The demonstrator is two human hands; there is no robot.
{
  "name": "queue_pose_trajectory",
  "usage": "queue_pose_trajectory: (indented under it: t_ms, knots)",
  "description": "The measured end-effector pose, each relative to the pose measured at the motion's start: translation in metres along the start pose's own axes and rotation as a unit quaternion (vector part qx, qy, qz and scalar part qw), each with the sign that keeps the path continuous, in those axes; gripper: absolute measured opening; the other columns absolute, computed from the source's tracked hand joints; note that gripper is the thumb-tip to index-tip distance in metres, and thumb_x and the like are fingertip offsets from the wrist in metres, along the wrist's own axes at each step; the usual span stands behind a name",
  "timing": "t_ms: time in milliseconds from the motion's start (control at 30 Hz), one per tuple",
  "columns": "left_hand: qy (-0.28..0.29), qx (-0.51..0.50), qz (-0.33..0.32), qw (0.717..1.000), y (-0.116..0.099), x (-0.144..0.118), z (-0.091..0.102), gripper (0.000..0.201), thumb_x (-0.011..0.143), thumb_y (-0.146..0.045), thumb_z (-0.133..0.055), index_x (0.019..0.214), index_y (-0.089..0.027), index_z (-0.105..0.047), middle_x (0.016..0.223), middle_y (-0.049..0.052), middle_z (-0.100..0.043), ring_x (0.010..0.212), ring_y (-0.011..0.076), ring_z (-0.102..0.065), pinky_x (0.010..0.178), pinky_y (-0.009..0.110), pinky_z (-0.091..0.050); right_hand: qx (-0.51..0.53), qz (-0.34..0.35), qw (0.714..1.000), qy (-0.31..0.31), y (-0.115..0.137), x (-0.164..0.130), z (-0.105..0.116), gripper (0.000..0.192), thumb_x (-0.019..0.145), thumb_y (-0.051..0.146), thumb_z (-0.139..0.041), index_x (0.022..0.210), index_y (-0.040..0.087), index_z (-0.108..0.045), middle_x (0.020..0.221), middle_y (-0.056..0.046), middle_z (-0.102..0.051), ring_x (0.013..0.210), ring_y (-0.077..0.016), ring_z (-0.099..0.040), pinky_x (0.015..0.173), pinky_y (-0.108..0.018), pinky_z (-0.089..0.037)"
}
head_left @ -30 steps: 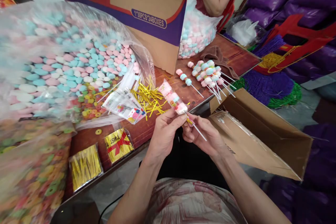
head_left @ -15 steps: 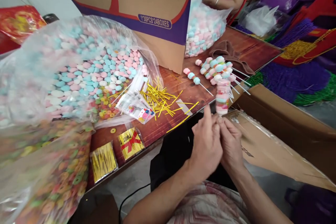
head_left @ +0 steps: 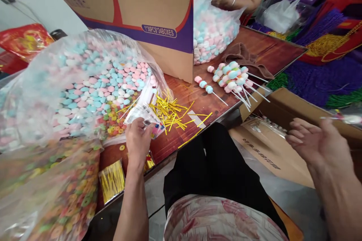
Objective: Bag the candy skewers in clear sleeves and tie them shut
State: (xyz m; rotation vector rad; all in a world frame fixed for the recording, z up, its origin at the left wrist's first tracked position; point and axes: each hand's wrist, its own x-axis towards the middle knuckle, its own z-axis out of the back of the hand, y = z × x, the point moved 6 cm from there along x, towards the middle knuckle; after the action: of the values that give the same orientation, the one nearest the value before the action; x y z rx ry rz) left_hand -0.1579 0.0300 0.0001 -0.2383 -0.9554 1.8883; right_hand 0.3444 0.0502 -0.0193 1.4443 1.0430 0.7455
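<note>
While left hand is laid on printed wrapper stack at tabletop edge, fingers curled on top sleeve, right hand is held spread, nothing gripped, above open carton. Gold twist ties scattered just beside wrappers.

Glossy clear plastic bag — matt cardboard box, shiny gold twist ties

A sweets-packing workshop — bulk marshmallow bags, shipping carton, twist ties — crowded worktable.
</note>
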Motion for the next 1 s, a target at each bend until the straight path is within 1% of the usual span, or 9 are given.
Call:
queue_pose_trajectory:
  t_ms: [133, 300, 433, 533, 633, 800, 867, 933, 1000]
  knots:
    - [0.0, 0.033, 0.034, 0.999, 0.018, 0.006, -0.001, 0.01, 0.075, -0.028, -0.068, 0.078, -0.02, -0.064, 0.069, 0.001, -0.061, 0.065, 0.0167, -0.055, 0.067, 0.03, -0.043, 0.023, -0.121, 0.992, 0.024, -0.025, -0.028, -0.049, 0.024, 0.063, 0.041, -0.082, 0.074, 0.022, -0.074, 0.065, -0.005, -0.052, 0.047, -0.009, -0.035, 0.045, -0.033, -0.015]
    - [-0.034, -0.056, 0.047, 0.997, 0.01, 0.002, 0.008, 0.014, 0.08, -0.032, -0.063, 0.074, -0.019, -0.063, 0.066, 0.0, -0.06, 0.061, 0.015, -0.054, 0.063, 0.028, -0.042, 0.025, -0.035, 0.997, 0.065, -0.022, -0.083, -0.128, 0.015, 0.076, 0.034, -0.075, 0.082, 0.021, -0.07, 0.065, 0.002, -0.052, 0.051, -0.0077, -0.038, 0.047, -0.026, -0.027]
    - [-0.068, -0.194, 0.002, 0.979, -0.025, -0.009, 0.015, 0.015, 0.08, -0.033, -0.068, 0.079, -0.018, -0.063, 0.072, 0.0, -0.062, 0.065, 0.0132, -0.055, 0.065, 0.026, -0.043, -0.05, -0.014, 0.969, 0.241, -0.016, -0.111, -0.189, 0.017, 0.085, 0.036, -0.068, 0.087, 0.02, -0.07, 0.069, 0.001, -0.058, 0.056, -0.01, -0.045, 0.05, -0.025, -0.034]
    - [0.026, -0.268, -0.031, 0.962, -0.068, -0.026, -0.006, 0.012, 0.082, -0.031, -0.068, 0.08, -0.019, -0.065, 0.075, 0.001, -0.064, 0.068, 0.0137, -0.057, 0.068, 0.026, -0.045, -0.024, -0.029, 0.956, 0.29, -0.011, -0.117, -0.222, 0.017, 0.082, 0.036, -0.07, 0.088, 0.02, -0.072, 0.074, 0.0, -0.063, 0.059, -0.0108, -0.048, 0.054, -0.025, -0.039]
    - [0.103, -0.33, -0.035, 0.938, -0.101, -0.048, -0.032, 0.011, 0.079, -0.029, -0.07, 0.076, -0.019, -0.066, 0.074, 0.001, -0.063, 0.068, 0.0139, -0.057, 0.065, 0.024, -0.045, 0.019, -0.006, 0.96, 0.279, -0.003, -0.114, -0.235, 0.013, 0.078, 0.031, -0.074, 0.086, 0.02, -0.072, 0.082, -0.001, -0.068, 0.07, -0.0133, -0.056, 0.067, -0.027, -0.047]
    - [0.115, -0.417, 0.068, 0.899, -0.098, -0.082, -0.06, 0.023, 0.077, -0.038, -0.075, 0.071, -0.018, -0.065, 0.065, -0.001, -0.058, 0.06, 0.0108, -0.052, 0.058, 0.021, -0.042, 0.032, 0.024, 0.97, 0.24, -0.003, -0.102, -0.217, 0.018, 0.079, 0.031, -0.073, 0.069, 0.018, -0.066, 0.068, 0.001, -0.062, 0.064, -0.0122, -0.054, 0.065, -0.026, -0.045]
    - [0.228, -0.441, 0.133, 0.858, -0.096, -0.098, -0.08, 0.037, 0.079, -0.047, -0.073, 0.061, -0.015, -0.063, 0.052, -0.002, -0.05, 0.049, 0.0078, -0.042, 0.047, 0.02, -0.033, 0.03, 0.031, 0.979, 0.201, -0.005, -0.096, -0.206, 0.021, 0.079, 0.032, -0.073, 0.067, 0.018, -0.063, 0.064, 0.003, -0.059, 0.06, -0.011, -0.05, 0.062, -0.025, -0.043]
    - [0.314, -0.508, 0.218, 0.772, -0.099, -0.113, -0.094, 0.041, 0.08, -0.053, -0.07, 0.068, -0.014, -0.069, 0.058, 0.001, -0.057, 0.05, 0.007, -0.043, 0.047, 0.019, -0.033, 0.028, 0.038, 0.984, 0.172, -0.005, -0.092, -0.199, 0.024, 0.08, 0.034, -0.072, 0.066, 0.019, -0.061, 0.062, 0.003, -0.057, 0.058, -0.0107, -0.049, 0.06, -0.025, -0.042]
    - [0.324, -0.59, 0.289, 0.681, -0.106, -0.114, -0.1, 0.038, 0.079, -0.052, -0.072, 0.087, -0.015, -0.074, 0.078, 0.005, -0.067, 0.061, 0.0083, -0.054, 0.055, 0.019, -0.042, 0.02, 0.042, 0.984, 0.169, -0.005, -0.09, -0.198, 0.026, 0.082, 0.036, -0.071, 0.067, 0.019, -0.059, 0.061, 0.003, -0.056, 0.056, -0.0106, -0.047, 0.057, -0.024, -0.04]
